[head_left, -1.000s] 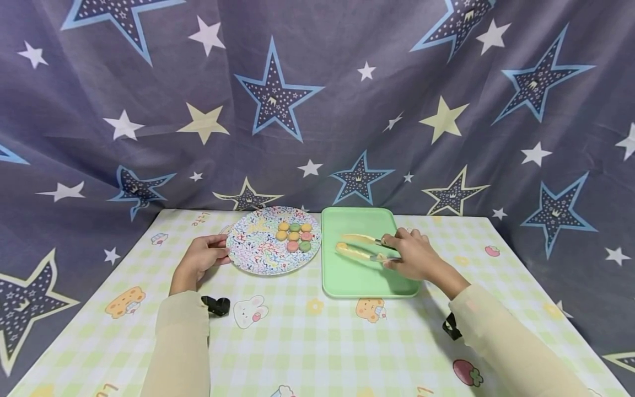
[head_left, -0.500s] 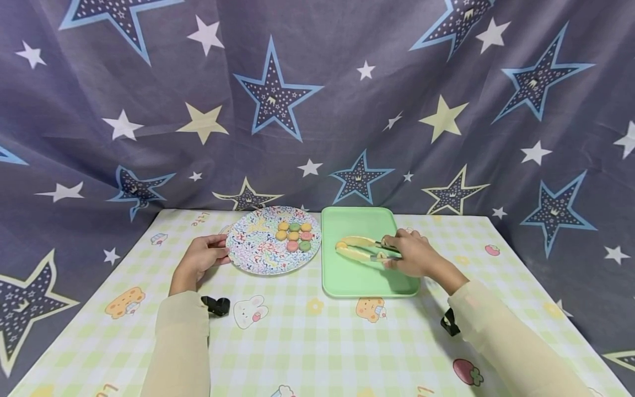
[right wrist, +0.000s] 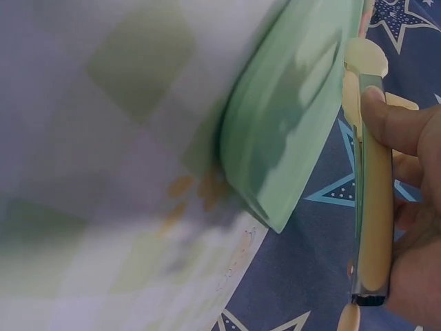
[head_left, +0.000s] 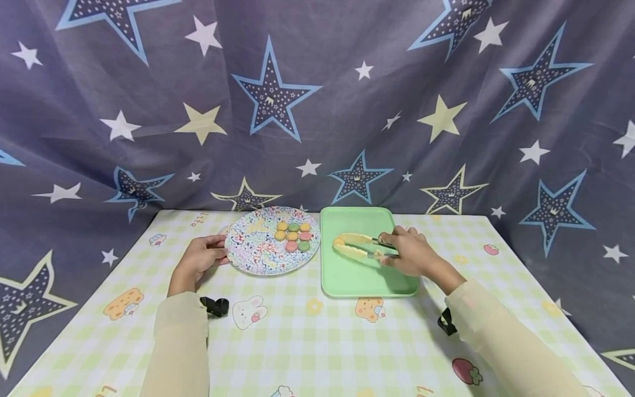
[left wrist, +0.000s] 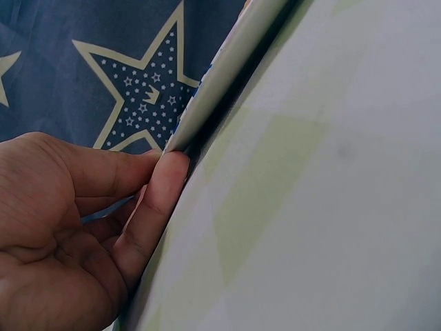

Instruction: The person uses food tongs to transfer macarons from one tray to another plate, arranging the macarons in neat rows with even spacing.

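Note:
My left hand (head_left: 202, 257) pinches the left rim of a round speckled plate (head_left: 248, 259) between thumb and fingers. The left wrist view shows the plate's pale edge (left wrist: 200, 114) just above the tablecloth at the fingertips. Small yellow, green and pink macarons (head_left: 292, 236) sit in rows on the plate's right half. My right hand (head_left: 413, 253) grips a pair of tongs (head_left: 354, 254) with cream-coloured ends over the green tray (head_left: 357, 284). The tongs' tips meet around a small round yellow macaron (head_left: 339, 242). In the right wrist view the thumb presses along the tongs' handle (right wrist: 376, 207).
The tray stands close beside the plate's right edge, both near the table's back edge. A checked tablecloth (head_left: 278, 353) with printed cartoon figures covers the table. A dark curtain (head_left: 317, 110) with stars hangs right behind it.
The tongs' arms have come together at their tips on the yellow macaron, and the tongs sit very slightly further left. The left hand and plate keep their place.

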`<state>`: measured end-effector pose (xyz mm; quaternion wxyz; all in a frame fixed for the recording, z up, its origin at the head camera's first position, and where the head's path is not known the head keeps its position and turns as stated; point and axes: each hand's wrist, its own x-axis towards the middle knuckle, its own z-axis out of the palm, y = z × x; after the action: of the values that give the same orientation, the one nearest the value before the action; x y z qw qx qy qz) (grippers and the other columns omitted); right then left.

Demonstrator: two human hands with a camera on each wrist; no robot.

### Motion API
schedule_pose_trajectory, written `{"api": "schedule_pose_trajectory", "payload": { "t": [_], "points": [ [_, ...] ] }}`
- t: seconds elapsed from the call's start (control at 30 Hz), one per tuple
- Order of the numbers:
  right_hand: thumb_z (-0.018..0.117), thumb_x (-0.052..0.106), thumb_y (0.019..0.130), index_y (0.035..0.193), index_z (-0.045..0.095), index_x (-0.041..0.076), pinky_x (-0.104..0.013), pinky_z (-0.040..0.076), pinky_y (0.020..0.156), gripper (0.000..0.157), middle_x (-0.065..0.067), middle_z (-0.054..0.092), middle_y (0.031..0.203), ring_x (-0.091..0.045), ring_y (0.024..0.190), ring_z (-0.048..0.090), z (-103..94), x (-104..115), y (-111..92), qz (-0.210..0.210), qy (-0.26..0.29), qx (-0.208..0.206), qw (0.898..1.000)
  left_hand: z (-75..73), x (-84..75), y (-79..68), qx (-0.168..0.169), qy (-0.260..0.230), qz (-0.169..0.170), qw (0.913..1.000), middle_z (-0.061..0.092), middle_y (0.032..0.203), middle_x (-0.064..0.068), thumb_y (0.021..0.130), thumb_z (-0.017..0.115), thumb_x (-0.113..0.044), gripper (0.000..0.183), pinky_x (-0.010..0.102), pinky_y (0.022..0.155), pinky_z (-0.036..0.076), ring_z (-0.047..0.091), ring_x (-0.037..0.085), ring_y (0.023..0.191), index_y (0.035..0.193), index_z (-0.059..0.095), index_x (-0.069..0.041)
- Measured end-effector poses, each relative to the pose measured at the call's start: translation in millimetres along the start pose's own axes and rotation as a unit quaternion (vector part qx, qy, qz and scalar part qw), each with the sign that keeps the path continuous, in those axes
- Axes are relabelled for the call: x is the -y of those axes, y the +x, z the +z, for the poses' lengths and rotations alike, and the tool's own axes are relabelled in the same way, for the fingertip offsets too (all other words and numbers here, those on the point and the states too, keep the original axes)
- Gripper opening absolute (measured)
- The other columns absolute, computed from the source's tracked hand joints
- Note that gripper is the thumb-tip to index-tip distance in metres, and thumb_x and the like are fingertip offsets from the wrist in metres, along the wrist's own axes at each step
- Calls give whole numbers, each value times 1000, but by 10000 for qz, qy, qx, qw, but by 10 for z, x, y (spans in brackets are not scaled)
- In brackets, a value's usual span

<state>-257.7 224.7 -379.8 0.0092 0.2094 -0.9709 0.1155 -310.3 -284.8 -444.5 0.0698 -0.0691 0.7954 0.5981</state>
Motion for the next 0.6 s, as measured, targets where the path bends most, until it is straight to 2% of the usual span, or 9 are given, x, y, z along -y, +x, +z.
{"api": "schedule_pose_trajectory", "payload": {
  "t": [0.2,0.6],
  "points": [
    [78,33,93,148,56,10,-36,31,69,63,-15,58,122,-30,90,46,-75,43,51,-41,-38,-165,9998,-4,6,4,-28,-27,4,10000,42,143,22,101,55,6,58,27,86,63,59,13,99,156,36,5],
    [76,37,94,151,54,12,-36,33,71,66,-13,57,121,-29,90,43,-288,172,195,74,-219,-107,9997,-7,21,12,17,-47,18,10000,42,143,23,102,55,6,57,26,84,63,61,10,94,155,36,5]
  ]
}}
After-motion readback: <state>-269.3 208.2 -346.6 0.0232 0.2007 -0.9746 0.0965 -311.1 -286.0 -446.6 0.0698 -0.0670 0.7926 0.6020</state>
